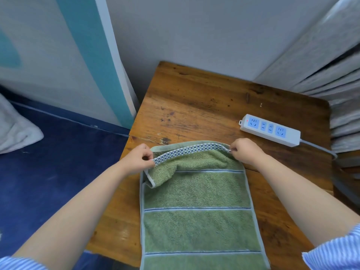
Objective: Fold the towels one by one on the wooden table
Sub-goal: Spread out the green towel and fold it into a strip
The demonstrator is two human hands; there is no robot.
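A green towel [196, 191] with pale blue stripes and a blue-and-white checked border lies lengthwise on the wooden table [194, 106], its near end running past the table's front edge. My left hand [139, 159] pinches the far left corner of the checked border. My right hand [246, 151] pinches the far right corner. The far end is lifted and turned back over the towel, and the left corner droops in a small flap.
A white power strip [270, 129] with blue sockets lies on the table at the right, its cable running off the right edge. Grey curtains [331, 65] hang at the right. A blue bed [58, 152] with a white pillow [15, 129] lies left of the table.
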